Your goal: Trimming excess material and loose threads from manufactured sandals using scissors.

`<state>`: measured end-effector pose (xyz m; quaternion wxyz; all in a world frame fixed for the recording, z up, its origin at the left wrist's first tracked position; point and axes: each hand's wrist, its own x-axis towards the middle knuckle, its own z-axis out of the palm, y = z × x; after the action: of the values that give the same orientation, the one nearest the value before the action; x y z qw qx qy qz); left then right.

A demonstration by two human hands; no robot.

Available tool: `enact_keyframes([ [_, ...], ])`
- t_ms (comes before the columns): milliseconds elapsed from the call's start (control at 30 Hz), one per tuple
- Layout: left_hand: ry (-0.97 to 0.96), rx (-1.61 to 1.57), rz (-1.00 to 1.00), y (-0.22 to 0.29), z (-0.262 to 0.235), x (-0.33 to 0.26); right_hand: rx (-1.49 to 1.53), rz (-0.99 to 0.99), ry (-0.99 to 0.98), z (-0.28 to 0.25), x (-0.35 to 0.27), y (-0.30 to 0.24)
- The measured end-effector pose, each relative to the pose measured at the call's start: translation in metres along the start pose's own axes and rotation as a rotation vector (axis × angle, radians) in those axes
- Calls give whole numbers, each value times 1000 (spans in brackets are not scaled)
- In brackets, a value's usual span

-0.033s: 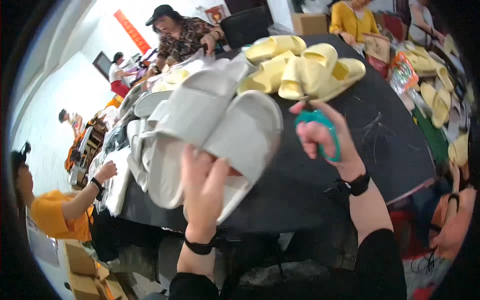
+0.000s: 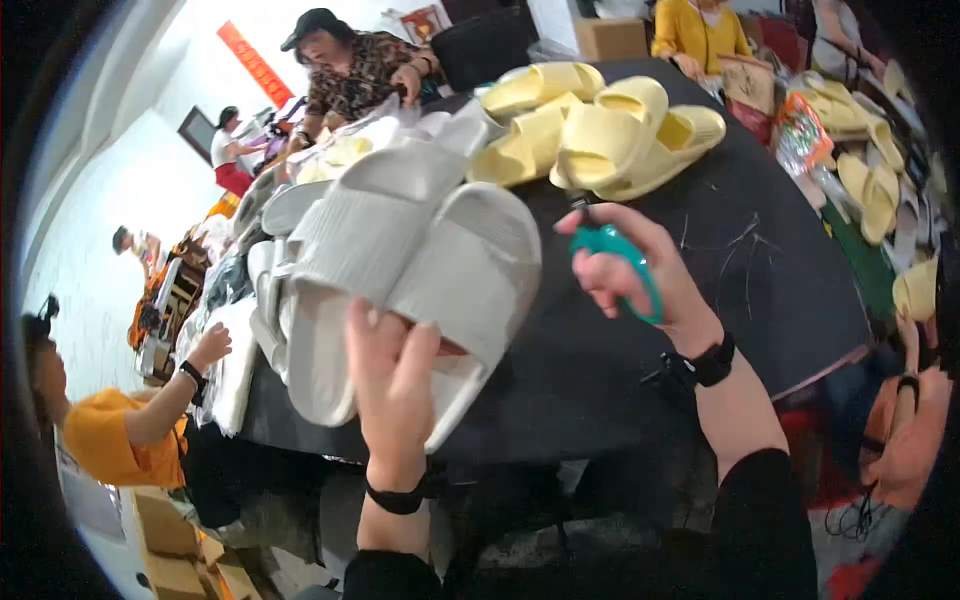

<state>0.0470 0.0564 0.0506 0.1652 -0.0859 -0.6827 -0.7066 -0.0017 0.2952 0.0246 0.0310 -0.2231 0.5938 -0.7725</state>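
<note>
A pair of light grey slide slippers is in my left hand, side by side with their ribbed straps upward. The fingers reach into the openings below the straps, so their tips are partly hidden. My right hand grips scissors by teal handles, a little to the right of the slippers. The blades point away from me toward several pale yellow slippers, which are heaped at the far side of the black table. Whether the blades are apart cannot be made out.
More grey slippers and plastic-wrapped goods lie on the left. Loose thread-like scraps are scattered at the right of the table. Co-workers stand around, one in an orange shirt close on the left. Yellow slippers cover another surface at right.
The grey slippers and my left hand have shifted slightly left in view. My right hand with the scissors has also come a little left. Both grips stay the same.
</note>
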Motion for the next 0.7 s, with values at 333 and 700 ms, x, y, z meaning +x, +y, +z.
enact_keyframes([
  [333,125,28,7,-10,-24,-28,-609,-118,-279,21,1,44],
  [700,68,60,-36,-15,-24,-30,-577,-15,-292,20,4,45],
])
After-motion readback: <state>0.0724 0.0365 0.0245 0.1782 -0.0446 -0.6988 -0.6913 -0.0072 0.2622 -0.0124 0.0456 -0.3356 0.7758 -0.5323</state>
